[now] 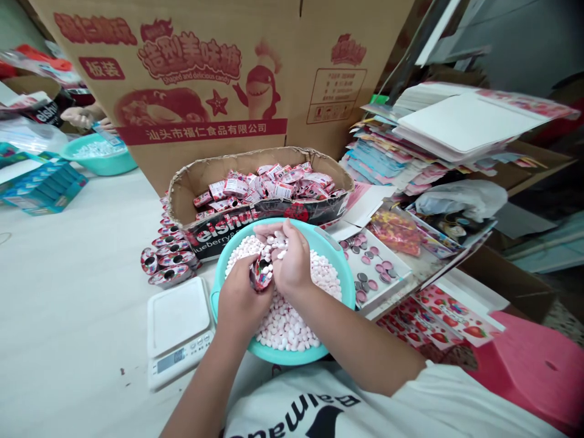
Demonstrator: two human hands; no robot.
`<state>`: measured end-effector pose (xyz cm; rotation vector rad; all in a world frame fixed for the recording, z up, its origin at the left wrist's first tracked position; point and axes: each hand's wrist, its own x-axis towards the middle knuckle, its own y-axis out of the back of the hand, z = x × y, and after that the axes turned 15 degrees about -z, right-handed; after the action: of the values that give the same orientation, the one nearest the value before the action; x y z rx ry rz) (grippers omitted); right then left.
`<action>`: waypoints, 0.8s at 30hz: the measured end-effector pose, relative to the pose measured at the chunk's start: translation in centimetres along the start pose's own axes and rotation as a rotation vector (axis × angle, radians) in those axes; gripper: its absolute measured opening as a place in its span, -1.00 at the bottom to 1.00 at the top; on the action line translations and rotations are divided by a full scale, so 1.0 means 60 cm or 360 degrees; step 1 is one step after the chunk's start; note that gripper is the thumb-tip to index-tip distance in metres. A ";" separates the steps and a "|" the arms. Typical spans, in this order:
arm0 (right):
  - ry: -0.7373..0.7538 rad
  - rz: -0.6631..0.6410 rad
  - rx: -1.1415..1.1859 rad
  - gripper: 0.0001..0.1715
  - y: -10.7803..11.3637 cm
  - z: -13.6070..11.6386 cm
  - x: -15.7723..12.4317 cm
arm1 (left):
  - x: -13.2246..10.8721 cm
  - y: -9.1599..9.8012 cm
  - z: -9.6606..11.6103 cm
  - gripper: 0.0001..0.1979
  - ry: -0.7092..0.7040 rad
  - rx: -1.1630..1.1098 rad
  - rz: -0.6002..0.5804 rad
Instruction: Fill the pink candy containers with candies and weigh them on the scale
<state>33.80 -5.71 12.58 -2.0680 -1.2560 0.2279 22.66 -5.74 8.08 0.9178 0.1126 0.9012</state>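
Note:
A turquoise basin [343, 297] full of small pale pink-white candies [285, 325] lies under both hands. My left hand [241, 299] is closed around a small printed candy box [261, 274], whose round dark opening faces up. Cupped beside that opening, my right hand [292, 261] holds a heap of the white candies, some of them at the box's mouth. Left of the basin is a white digital scale [179, 317] with nothing on its plate. Behind the basin, a cut-down carton [267, 214] holds many similar small boxes.
Several small boxes with round holes [171, 258] stand in rows left of the carton. At right, a white tray [387, 293] carries pink and grey caps, beside stacked printed cards [387, 146]. A large cardboard box [205, 73] rises behind. Another person's hand [78, 117] is near a second basin [103, 163].

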 end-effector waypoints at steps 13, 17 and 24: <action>0.0169 -0.0300 -0.0226 -0.49 0.005 0.002 -0.016 | -0.001 0.002 -0.001 -0.51 -0.0033 -0.0022 0.0027; 0.0192 -0.0411 -0.0218 -0.59 0.006 -0.004 -0.022 | 0.000 0.001 -0.002 -0.51 -0.0020 -0.0044 0.0021; 0.0030 -0.0642 -0.1268 -0.63 0.059 -0.050 -0.013 | -0.001 0.001 0.001 -0.54 -0.0009 -0.0052 0.0067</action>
<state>37.33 -8.82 12.38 -2.3451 -1.9238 -0.5631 22.63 -5.77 8.13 0.8950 0.0736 0.9370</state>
